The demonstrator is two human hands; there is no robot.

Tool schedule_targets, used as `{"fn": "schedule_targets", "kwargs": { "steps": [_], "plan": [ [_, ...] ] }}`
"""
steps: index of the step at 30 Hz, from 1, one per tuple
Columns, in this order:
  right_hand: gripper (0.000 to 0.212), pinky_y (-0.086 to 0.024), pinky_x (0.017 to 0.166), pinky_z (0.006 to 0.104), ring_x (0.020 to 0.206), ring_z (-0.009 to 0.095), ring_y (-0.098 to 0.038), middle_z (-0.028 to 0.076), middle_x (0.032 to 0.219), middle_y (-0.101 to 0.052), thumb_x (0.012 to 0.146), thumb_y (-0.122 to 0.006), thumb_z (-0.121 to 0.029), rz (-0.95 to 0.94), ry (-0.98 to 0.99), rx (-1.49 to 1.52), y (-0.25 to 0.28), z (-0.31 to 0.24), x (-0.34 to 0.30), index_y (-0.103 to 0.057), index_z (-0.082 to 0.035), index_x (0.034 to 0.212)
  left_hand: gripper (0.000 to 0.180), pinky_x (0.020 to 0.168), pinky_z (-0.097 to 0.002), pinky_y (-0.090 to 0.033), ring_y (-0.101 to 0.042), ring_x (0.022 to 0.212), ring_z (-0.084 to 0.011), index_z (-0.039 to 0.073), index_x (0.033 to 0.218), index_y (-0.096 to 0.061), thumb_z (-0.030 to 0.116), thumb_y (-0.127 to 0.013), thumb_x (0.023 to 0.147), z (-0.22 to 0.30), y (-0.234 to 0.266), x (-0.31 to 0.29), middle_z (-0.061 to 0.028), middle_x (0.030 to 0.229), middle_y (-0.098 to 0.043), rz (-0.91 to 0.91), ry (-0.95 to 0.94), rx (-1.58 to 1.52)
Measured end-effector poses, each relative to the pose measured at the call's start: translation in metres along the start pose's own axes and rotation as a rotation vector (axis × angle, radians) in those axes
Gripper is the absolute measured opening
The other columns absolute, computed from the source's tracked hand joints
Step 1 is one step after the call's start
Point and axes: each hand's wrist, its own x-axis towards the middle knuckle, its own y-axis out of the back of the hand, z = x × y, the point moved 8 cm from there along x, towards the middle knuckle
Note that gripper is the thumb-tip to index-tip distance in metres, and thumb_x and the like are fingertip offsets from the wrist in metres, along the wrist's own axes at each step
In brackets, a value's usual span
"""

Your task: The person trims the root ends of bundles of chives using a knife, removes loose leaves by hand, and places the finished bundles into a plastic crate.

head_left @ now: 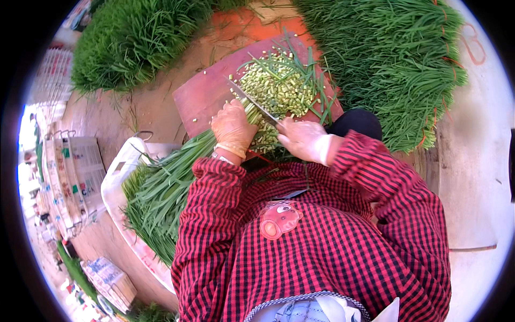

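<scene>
My left hand, in a thin glove, is closed on a bunch of long green chives. The pale stem ends reach past its fingers onto a reddish cutting board, while the leaves trail back under my left forearm. In my right hand is the handle of a knife. Its blade lies slantwise across the stem ends, close to the left fingers. Beyond the blade, short chopped chive pieces form a heap on the board. Several uncut green leaves lie along the board's right side.
A white plastic tub at the left holds more greens. Large piles of chives stand at the far left and far right, the right one with orange ties. A newspaper-covered box and a paper bundle sit further left.
</scene>
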Motion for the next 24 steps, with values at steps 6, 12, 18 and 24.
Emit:
{"fn": "schedule_targets", "kwargs": {
  "steps": [6, 12, 18, 24],
  "plan": [
    [0.04, -0.052, 0.085, 0.0517, 0.097, 0.043, -0.068, 0.026, 0.1, -0.07, 0.099, -0.052, -0.036, 0.11, -0.085, 0.055, -0.014, -0.008, 0.055, -0.051, 0.001, 0.114, 0.06, 0.079, -0.0448, -0.056, -0.069, 0.094, -0.033, 0.005, 0.104, -0.057, 0.039, -0.085, 0.063, -0.006, 0.005, 0.004, -0.0144, 0.099, -0.068, 0.007, 0.01, -0.077],
    [0.055, -0.046, 0.097, 0.046, 0.115, 0.037, -0.062, 0.023, 0.115, -0.067, 0.096, -0.05, -0.048, 0.0, 0.076, 0.213, -0.013, 0.008, 0.062, -0.055, -0.001, 0.126, 0.063, 0.083, -0.0444, -0.053, -0.067, 0.098, -0.0364, 0.008, 0.121, -0.057, 0.036, -0.08, 0.069, -0.028, 0.062, -0.034, -0.017, 0.108, -0.068, 0.118, -0.114, -0.287],
    [0.066, -0.049, 0.093, 0.0437, 0.11, 0.033, -0.066, 0.02, 0.112, -0.07, 0.092, -0.052, -0.063, 0.374, 0.156, 0.231, 0.081, 0.008, 0.027, -0.07, -0.004, 0.115, 0.067, 0.1, -0.0478, -0.045, -0.063, 0.112, -0.0334, 0.008, 0.128, -0.057, 0.027, -0.081, 0.068, 0.016, 0.206, -0.122, -0.0146, 0.123, -0.065, 0.607, -0.603, -0.259],
    [0.06, -0.048, 0.104, 0.0358, 0.116, 0.019, -0.063, 0.011, 0.132, -0.064, 0.102, -0.047, -0.054, -0.645, 0.424, 1.834, 0.032, -0.06, -0.026, -0.058, -0.005, 0.136, 0.087, 0.114, -0.0517, -0.034, -0.045, 0.136, -0.0376, 0.004, 0.144, -0.043, 0.022, -0.081, 0.069, 0.049, 0.163, -0.162, -0.021, 0.152, -0.04, 0.551, -0.657, -0.279]
  ]
}}
